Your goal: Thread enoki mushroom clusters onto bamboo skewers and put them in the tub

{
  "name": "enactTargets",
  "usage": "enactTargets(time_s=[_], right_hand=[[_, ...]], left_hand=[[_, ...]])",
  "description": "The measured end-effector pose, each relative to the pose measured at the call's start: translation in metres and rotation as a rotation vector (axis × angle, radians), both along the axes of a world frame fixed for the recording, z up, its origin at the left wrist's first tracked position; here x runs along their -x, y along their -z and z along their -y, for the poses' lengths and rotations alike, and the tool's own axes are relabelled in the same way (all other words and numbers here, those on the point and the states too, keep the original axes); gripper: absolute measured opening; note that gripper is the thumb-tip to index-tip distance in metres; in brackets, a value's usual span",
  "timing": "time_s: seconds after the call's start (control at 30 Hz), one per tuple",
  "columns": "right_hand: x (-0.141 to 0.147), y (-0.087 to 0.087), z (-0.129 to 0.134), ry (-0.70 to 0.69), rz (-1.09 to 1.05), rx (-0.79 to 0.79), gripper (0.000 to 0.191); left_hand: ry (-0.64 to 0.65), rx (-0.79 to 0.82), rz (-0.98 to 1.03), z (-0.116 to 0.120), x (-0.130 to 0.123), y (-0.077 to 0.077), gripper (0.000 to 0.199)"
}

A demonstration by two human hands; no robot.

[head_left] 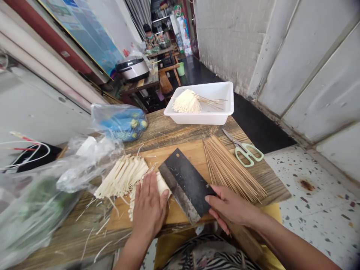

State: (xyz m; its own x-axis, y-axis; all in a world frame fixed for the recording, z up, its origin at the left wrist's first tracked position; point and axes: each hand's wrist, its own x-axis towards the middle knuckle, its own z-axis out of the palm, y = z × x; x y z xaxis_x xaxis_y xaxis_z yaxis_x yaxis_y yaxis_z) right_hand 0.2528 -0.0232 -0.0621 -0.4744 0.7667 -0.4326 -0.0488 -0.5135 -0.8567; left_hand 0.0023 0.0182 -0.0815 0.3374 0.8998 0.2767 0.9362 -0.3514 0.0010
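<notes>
My left hand (149, 202) lies flat, fingers stretched out, on a bunch of enoki mushrooms (162, 185) at the front of the wooden cutting board (194, 150). My right hand (227, 206) grips a dark cleaver (187, 180) where blade and handle meet. The broad blade lies tilted over the board, its edge facing the mushrooms, close to my left thumb. Left of my left hand, more enoki mushrooms (123, 174) are spread in a row. Bamboo skewers (230, 168) lie in a thick bundle right of the blade.
Green-handled scissors (244, 150) lie beside the skewers. A white plastic tub (201, 118) at the far table edge holds skewered enoki. Plastic bags (120, 122) crowd the left side, one with green vegetables. Further back, a person (152, 39) sits at another table near a rice cooker (132, 68).
</notes>
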Motion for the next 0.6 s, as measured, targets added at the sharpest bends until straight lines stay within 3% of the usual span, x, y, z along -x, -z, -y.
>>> enactTargets(time_s=[0.4,0.6], right_hand=[[0.002,0.001,-0.005,-0.015,-0.005,0.011,0.014],[0.021,-0.007,-0.016,-0.004,0.005,-0.009,0.013]], left_hand=[[0.013,-0.012,-0.001,-0.001,0.002,0.005,0.062],[0.031,-0.007,0.022,-0.002,0.003,0.005,0.061]])
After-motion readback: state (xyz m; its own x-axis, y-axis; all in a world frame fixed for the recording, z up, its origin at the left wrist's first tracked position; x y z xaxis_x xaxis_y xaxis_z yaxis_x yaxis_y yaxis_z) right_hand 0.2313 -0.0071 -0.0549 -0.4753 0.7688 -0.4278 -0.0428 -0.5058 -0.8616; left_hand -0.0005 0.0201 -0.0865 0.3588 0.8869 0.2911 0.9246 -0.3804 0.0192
